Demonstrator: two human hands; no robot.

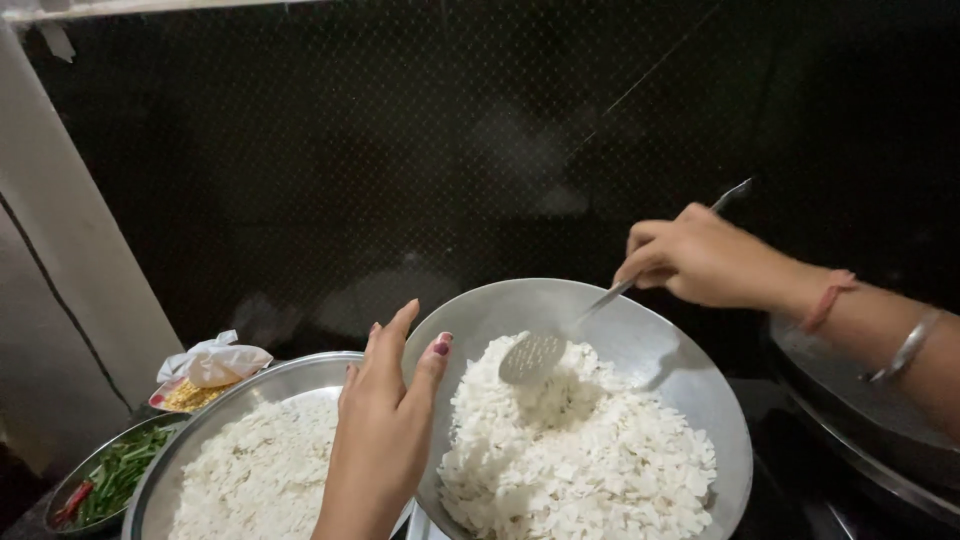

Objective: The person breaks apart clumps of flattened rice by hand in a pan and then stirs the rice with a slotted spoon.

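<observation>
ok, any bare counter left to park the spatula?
Barely. Left side is packed: bowl of green chillies, open packet, wide plate of flattened rice, left hand. The heaped pan fills the centre, where the right hand holds the slotted spatula. Only a dark strip shows between pan and steel vessel.

One package showed, and no labels to speak of, no signs, no screens. A crumpled plastic packet (207, 372) lay at the left, on the far side of a wide steel plate (240, 390), just behind its rim and touching or nearly touching it. Its upper part was whitish and translucent, bunched and twisted loosely shut, with a pinkish tint across the middle. The lower part was yellow, grainy-looking, edged with a thin strip of red. It sat tilted, its mouth pointing left and away.
</observation>
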